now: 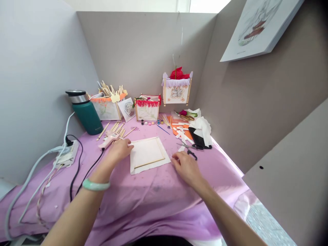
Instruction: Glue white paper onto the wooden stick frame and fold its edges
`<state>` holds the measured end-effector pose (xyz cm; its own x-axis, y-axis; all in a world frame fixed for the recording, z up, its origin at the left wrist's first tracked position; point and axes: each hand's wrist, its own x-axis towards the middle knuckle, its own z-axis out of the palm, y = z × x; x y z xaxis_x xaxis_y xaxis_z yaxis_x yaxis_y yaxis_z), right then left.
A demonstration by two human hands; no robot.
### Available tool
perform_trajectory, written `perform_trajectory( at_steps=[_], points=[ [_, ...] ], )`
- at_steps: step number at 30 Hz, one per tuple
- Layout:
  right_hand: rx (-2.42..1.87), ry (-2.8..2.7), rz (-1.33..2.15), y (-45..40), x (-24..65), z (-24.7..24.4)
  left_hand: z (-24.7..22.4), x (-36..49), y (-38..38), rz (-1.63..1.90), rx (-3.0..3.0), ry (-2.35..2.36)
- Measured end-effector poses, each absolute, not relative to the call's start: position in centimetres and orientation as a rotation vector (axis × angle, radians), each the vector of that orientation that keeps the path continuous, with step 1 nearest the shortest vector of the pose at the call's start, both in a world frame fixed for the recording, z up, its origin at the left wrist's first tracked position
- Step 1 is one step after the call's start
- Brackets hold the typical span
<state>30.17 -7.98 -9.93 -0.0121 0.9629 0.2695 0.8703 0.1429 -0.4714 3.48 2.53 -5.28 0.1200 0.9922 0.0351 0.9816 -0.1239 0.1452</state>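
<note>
Flanking paper point(147, 152): L hand point(120, 150), R hand point(186, 166)

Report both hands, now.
Left hand: curled at left edge of paper; grip can't be told.
Right hand: loosely curled by paper's right corner; grip can't be told.

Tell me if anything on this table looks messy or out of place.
Yes. The scissors lie open close to the right hand. Behind them, crumpled white paper and loose white strips lie untidily, and the purple cloth shows dark smudges.
</note>
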Motion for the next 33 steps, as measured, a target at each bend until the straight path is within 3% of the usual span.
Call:
perform_trajectory(
  at_steps=[7,15,23,33],
  points=[
    [-1.855,-2.008,0.173,-6.4,29.6,-10.4,-9.0,2.8,-4.2,0.489,2.122,1.993],
    [-1.73,-2.122,0.155,-7.0,29.8,-10.6,-12.3,3.4,-8.8,0.844,2.495,1.799],
    [-1.724,-2.297,-0.07,-6.0,29.6,-11.1,-12.3,3.9,-8.3,0.737,2.687,1.834],
    [-1.66,-2.32,0.142,-9.8,29.5,-9.9,-11.3,1.2,-10.3,0.91,2.506,1.761]
  ],
)
